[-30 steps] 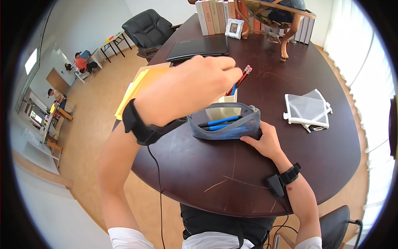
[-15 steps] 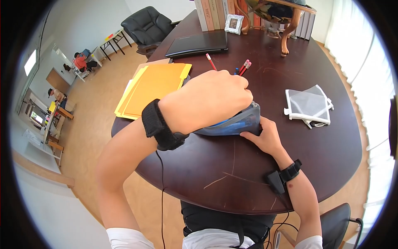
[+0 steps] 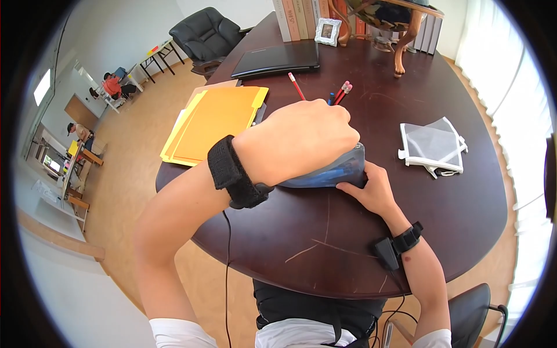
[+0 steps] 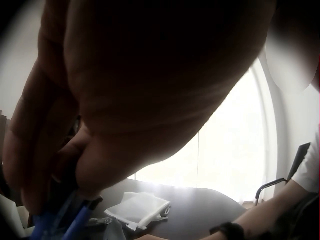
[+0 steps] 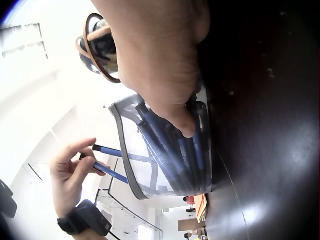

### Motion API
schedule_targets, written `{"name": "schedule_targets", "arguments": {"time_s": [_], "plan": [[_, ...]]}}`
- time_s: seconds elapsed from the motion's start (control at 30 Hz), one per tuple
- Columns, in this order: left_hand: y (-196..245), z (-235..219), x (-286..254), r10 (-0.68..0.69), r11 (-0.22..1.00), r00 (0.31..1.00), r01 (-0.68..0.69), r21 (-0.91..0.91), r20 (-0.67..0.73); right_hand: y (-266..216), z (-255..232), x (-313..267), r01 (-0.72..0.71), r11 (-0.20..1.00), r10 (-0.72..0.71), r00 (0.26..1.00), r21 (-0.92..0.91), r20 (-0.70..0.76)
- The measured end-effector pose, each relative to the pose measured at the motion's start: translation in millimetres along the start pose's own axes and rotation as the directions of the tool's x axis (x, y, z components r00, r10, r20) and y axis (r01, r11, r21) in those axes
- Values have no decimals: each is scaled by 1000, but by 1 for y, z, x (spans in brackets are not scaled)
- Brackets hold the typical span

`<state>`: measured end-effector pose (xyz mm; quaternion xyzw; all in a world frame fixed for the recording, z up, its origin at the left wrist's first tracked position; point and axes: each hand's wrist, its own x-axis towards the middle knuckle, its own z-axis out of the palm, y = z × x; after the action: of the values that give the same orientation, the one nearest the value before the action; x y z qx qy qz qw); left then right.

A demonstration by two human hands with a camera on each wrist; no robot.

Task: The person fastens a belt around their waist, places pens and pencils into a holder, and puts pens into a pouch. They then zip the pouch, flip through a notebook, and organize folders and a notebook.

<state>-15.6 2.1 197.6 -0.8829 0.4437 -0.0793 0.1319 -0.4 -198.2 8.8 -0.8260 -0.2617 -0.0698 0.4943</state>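
Observation:
A grey see-through zip pouch lies on the desk, with several blue pens showing through its mesh in the right wrist view. My right hand grips the pouch's right end, thumb in front. Over the pouch's opening is my left hand, palm down. Its fingers pinch two blue pens, whose lower ends reach into the pouch's mouth. Behind that hand rise red pencils with pink erasers and a blue pen; the holder they stand in is hidden.
Yellow folders lie at the left, below a black laptop. A white mesh pouch rests at the right. Books, a photo frame and a globe stand occupy the back. A cable hangs from my left wrist.
My left hand has come down and to the right from above the pen holder to the pouch's opening, covering much of it. My right hand has kept its hold on the pouch.

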Motion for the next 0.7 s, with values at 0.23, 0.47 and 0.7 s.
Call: {"name": "schedule_targets", "arguments": {"time_s": [0.23,0.47,0.7], "plan": [[3,4,6,29,999,996,-26,31,-88,-1,0,0,-8,1000,8,1000,14,-3],[-7,33,16,-76,974,997,76,-213,9,2,0,-1,-30,998,29,999,50,13],[-27,50,-7,-245,904,969,242,-352,36,2,2,-1,-35,999,35,999,20,-6]]}}
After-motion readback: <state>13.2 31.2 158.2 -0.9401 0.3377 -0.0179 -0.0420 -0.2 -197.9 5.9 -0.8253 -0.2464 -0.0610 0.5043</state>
